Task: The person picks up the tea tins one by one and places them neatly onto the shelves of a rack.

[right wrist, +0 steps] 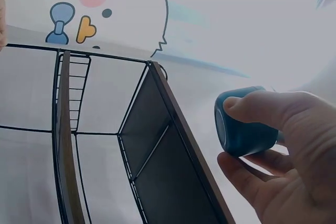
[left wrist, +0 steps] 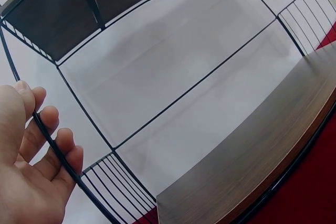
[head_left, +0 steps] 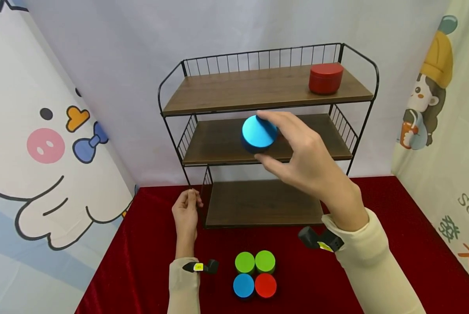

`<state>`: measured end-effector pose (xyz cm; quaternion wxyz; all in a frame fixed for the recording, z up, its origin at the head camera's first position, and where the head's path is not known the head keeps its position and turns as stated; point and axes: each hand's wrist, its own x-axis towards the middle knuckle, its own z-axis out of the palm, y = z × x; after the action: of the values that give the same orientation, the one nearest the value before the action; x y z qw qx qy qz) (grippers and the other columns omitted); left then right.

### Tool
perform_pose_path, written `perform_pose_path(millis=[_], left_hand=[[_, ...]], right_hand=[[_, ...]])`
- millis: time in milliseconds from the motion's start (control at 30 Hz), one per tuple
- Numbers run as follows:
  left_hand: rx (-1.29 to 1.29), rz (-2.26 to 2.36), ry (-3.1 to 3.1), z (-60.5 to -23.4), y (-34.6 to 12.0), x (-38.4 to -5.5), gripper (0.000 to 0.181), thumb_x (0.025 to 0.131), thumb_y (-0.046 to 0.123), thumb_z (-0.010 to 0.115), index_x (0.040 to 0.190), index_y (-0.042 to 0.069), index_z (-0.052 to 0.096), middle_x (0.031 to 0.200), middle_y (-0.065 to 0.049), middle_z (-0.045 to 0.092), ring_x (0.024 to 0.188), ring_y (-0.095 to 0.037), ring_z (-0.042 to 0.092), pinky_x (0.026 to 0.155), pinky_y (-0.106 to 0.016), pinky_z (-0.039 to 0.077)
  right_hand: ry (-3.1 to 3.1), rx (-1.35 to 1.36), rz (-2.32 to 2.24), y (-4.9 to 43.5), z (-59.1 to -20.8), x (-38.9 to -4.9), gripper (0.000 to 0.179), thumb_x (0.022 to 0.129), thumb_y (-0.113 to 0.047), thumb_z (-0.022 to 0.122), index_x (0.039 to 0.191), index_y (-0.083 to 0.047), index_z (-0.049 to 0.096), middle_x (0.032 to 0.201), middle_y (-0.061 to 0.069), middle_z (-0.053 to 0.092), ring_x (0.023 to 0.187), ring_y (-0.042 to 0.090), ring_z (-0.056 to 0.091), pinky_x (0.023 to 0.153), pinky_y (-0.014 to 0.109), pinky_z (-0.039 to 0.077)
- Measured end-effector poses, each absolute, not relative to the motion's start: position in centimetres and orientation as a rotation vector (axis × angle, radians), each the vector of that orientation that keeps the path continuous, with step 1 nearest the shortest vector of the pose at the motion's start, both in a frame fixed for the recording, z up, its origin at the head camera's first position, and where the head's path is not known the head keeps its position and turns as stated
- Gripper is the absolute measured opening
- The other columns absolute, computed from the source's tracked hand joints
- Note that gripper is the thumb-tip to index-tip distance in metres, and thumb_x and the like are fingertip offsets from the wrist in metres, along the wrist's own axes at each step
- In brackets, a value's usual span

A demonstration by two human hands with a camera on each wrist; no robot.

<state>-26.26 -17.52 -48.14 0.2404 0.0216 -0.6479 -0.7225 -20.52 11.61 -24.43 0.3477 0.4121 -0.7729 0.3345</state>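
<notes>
My right hand (head_left: 313, 163) holds a blue round tin (head_left: 258, 134) between thumb and fingers, in front of the rack's middle shelf in the head view. From the right wrist, the same tin (right wrist: 244, 121) appears tilted on its side, with the thumb across it and the fingertips beneath. Lower on the left, my left hand (head_left: 185, 216) grips the front post of the black wire rack. Its thumb and curled fingers wrap round that thin post (left wrist: 58, 153) in the left wrist view. A red tin (head_left: 325, 79) stands at the right of the top shelf (head_left: 250, 89).
On the red cloth (head_left: 219, 283) before the rack, two green tins (head_left: 255, 262), a blue tin (head_left: 243, 285) and a red tin (head_left: 265, 285) stand close together. The rack also has a middle shelf (head_left: 219, 139) and a bottom shelf (head_left: 263, 203), with wire side rails.
</notes>
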Motion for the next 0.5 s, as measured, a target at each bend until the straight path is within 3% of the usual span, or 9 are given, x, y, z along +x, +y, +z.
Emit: perform_pose_path(millis=[100, 333, 500], left_hand=[[0.050, -1.973, -1.774, -48.1, -17.5, -26.3, 0.025, 0.107, 0.027, 0.056, 0.095, 0.007, 0.067, 0.081, -0.006, 0.062, 0.075, -0.017, 0.062, 0.072, -0.023, 0.056], [0.041, -1.968, -1.780, -48.1, -17.6, -26.2, 0.026, 0.107, 0.029, 0.056, 0.096, 0.007, 0.067, 0.079, 0.002, 0.063, 0.075, -0.013, 0.062, 0.073, -0.024, 0.056], [0.046, -1.971, -1.784, -48.1, -17.6, -26.2, 0.026, 0.106, 0.029, 0.056, 0.096, 0.007, 0.067, 0.079, 0.001, 0.064, 0.074, -0.012, 0.062, 0.073, -0.024, 0.056]], right_hand=[[-1.999, 1.067, 0.866, 11.5, -24.4, -21.0, 0.069, 0.080, -0.001, 0.086, 0.141, 0.007, 0.053, 0.138, 0.021, 0.060, 0.127, 0.030, 0.059, 0.110, 0.042, 0.051], [-2.019, 1.032, 0.907, 11.1, -24.2, -22.0, 0.068, 0.080, -0.003, 0.087, 0.140, 0.005, 0.055, 0.137, 0.021, 0.059, 0.125, 0.029, 0.059, 0.108, 0.043, 0.053], [-2.054, 1.038, 0.873, 10.6, -23.3, -22.6, 0.067, 0.082, -0.004, 0.086, 0.141, 0.005, 0.055, 0.136, 0.021, 0.058, 0.126, 0.029, 0.059, 0.109, 0.043, 0.052]])
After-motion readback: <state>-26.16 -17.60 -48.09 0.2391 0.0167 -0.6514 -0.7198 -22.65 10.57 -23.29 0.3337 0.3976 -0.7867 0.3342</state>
